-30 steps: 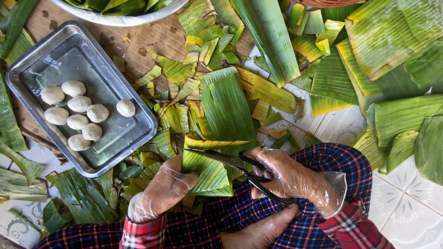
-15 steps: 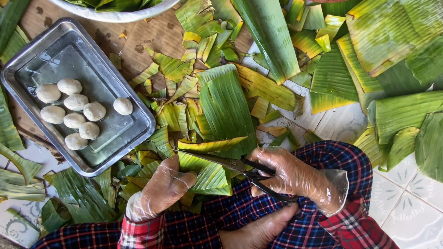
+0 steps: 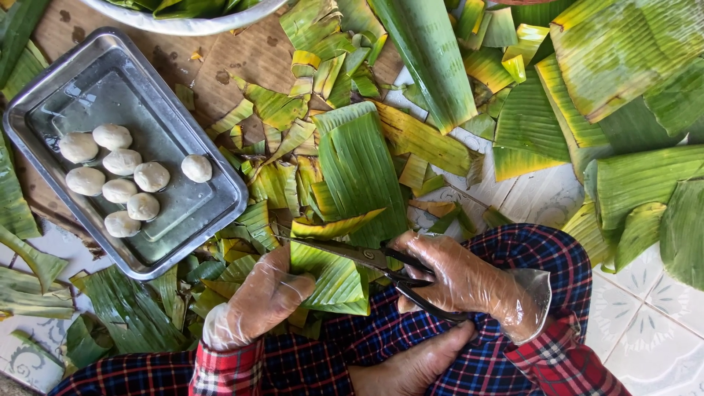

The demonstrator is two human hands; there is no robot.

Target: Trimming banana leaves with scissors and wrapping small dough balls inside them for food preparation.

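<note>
Left hand: the left hand, in a thin clear glove, pinches the lower edge of a banana leaf piece and holds it flat.
Right hand: the right hand, also gloved, has its fingers closed through the handles of the scissors.
Scissors: the blades point toward the left hand and lie across the leaf, just above the pinch.
Leaf: it sits between both hands, over the checked cloth.
Tray: a metal tray with white dough balls stands beyond the left hand.
</note>
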